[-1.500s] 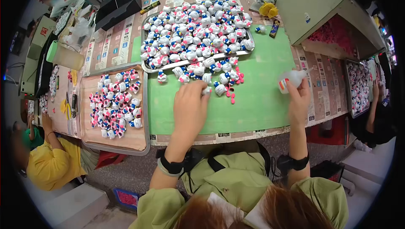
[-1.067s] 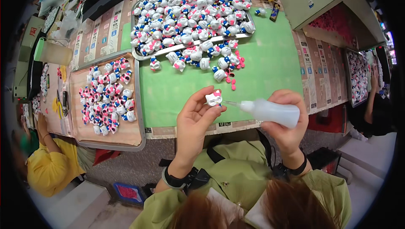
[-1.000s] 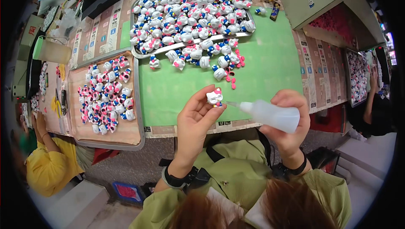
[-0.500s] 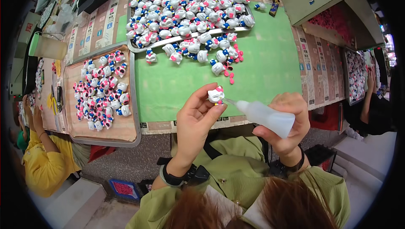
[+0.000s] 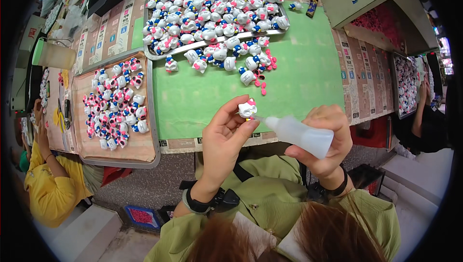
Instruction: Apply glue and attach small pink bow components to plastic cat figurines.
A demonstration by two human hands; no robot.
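Note:
Between the thumb and fingers of my left hand [image 5: 226,131] is a small white cat figurine [image 5: 247,109] with a pink bow. My right hand [image 5: 328,139] grips a translucent white squeeze bottle [image 5: 304,135], tilted so its thin nozzle points left at the figurine's lower right side. I cannot tell whether the nozzle tip touches it. Just beyond my hands, loose figurines [image 5: 229,62] and small pink bow-shaped pieces [image 5: 264,87] lie on the green mat [image 5: 308,69].
A metal tray [image 5: 193,48] heaped with figurines stands at the back. On the left, a cloth-lined tray [image 5: 115,155] holds more, some with pink pieces. A grey cabinet [image 5: 361,1] rises at the back right. One person in a yellow shirt [image 5: 53,185] sits left; another person's arm [image 5: 420,112] shows right.
The squeeze bottle and my right hand have shifted slightly left and down. My left hand still holds the figurine almost in the same place.

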